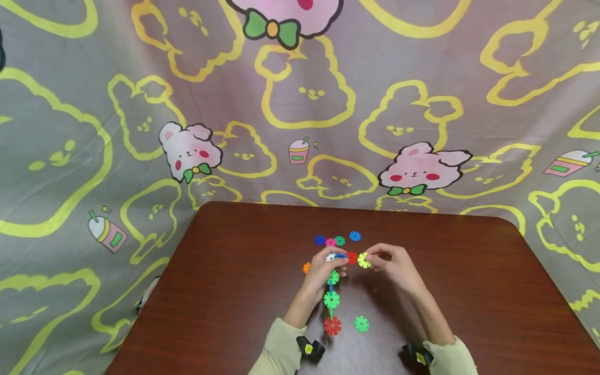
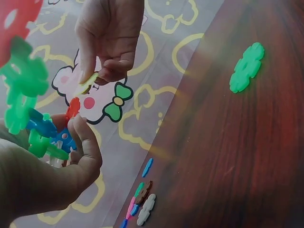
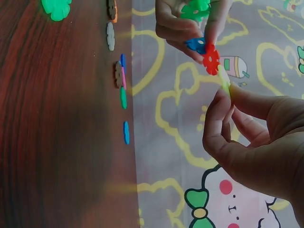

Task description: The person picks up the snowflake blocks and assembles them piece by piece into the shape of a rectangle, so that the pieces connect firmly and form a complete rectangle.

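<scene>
My left hand (image 1: 317, 272) grips a chain of notched plastic snowflake discs above the table. White, blue and green pieces show around its fingers. From that hand hang a green disc (image 1: 332, 299) and, lowest, a red disc (image 1: 333, 326). Another red disc (image 3: 211, 60) sticks out past the left fingertips beside a blue disc (image 3: 195, 45). Between thumb and fingers my right hand (image 1: 397, 266) pinches a yellow disc (image 1: 364, 260). In the right wrist view the yellow disc stands edge-on, right at the red disc's rim.
A loose green disc (image 1: 361, 324) lies on the brown table (image 1: 234, 291), near its front. Farther back lie a blue disc (image 1: 354, 236), a pink disc (image 1: 330, 242) and several others. An orange disc (image 1: 307, 267) is left of my left hand. A patterned cloth (image 1: 309, 177) hangs behind.
</scene>
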Demonstrator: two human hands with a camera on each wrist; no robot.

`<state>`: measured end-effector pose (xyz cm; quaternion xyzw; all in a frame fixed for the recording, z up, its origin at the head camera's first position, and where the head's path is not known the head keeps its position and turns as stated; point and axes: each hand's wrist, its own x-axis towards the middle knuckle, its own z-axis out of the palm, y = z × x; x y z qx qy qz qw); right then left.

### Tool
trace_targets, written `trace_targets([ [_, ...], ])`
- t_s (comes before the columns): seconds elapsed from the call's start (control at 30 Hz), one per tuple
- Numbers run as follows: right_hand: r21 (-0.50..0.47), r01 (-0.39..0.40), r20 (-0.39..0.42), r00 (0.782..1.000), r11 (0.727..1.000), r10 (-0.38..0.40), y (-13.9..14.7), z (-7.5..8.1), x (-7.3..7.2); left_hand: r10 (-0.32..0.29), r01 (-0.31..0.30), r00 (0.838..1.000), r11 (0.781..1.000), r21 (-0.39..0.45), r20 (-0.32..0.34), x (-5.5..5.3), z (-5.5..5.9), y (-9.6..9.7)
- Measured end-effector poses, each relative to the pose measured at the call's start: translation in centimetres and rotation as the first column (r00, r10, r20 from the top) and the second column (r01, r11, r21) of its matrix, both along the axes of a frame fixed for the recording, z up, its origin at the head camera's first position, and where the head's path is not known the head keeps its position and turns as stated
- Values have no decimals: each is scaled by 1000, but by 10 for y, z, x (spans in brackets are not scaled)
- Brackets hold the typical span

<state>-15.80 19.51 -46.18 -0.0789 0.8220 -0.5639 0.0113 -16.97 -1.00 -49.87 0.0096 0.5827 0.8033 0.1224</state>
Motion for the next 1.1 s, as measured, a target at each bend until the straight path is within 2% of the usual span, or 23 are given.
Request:
trace_targets([
  [0.17,76,22,-99,995,997,-14,-5,-4,2,4,-4,1000,1000,-14,-5,1,3,-1],
  [0.3,154,51,-211,977,987,-17,-9,-7,2,5,-5,1000,1000,-19,-10,2,5,-2],
  [0.4,176,76,-260,965,981,-28,-13,-9,2,4,-5,1000,1000,-22,-19,2,4,-2],
  [0.63,156,49,-273,962,987,-5,-20,-11,5,3,-4,1000,998,-66,-24,3,5,-3],
  [0.9,160,77,-340,940,984,-18,-25,-13,5,-3,0,999,995,-100,-34,3,5,-4],
  [1.1,140,69,-323,946,988,-20,-27,-14,6,1,-8,998,992,-123,-62,2,6,-5],
])
